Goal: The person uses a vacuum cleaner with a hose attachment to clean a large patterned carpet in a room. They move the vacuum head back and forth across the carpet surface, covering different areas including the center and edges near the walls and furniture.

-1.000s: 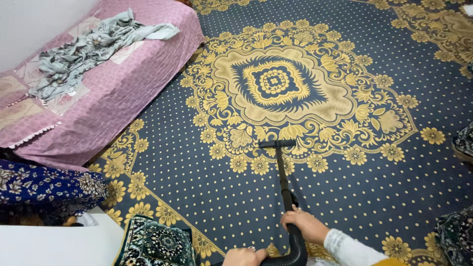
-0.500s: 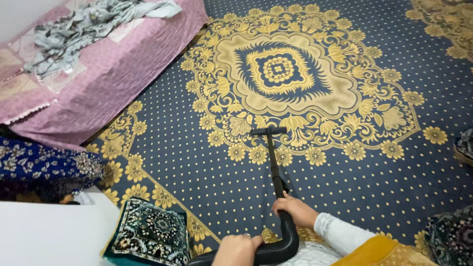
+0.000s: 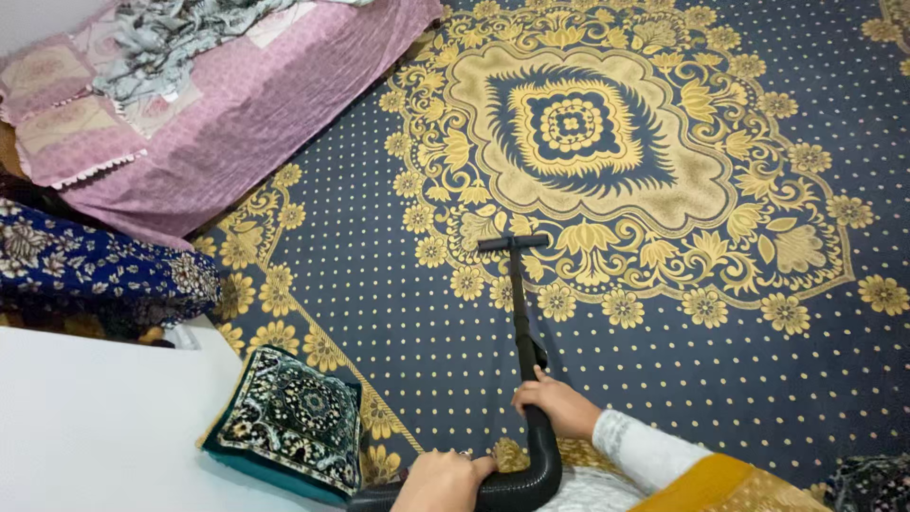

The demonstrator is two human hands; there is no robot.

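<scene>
A black vacuum wand (image 3: pixel 519 308) runs from my hands out over a dark blue carpet (image 3: pixel 379 284) with gold flowers and a big central medallion. Its flat nozzle (image 3: pixel 513 243) rests on the carpet at the medallion's near edge. My right hand (image 3: pixel 557 406), in a white sleeve, grips the wand's lower tube. My left hand (image 3: pixel 442 480) holds the curved black handle (image 3: pixel 531 479) at the bottom of the view.
A low sofa under a pink cover (image 3: pixel 237 114) with a crumpled grey cloth (image 3: pixel 171 33) lines the left side. A dark blue floral cushion (image 3: pixel 95 275) and a teal patterned cushion (image 3: pixel 289 417) lie near a white surface (image 3: pixel 85 427) at lower left.
The view has shifted, so the sofa and the medallion sit further right in the picture. The nozzle stays at the medallion's near edge. Both hands keep their grip.
</scene>
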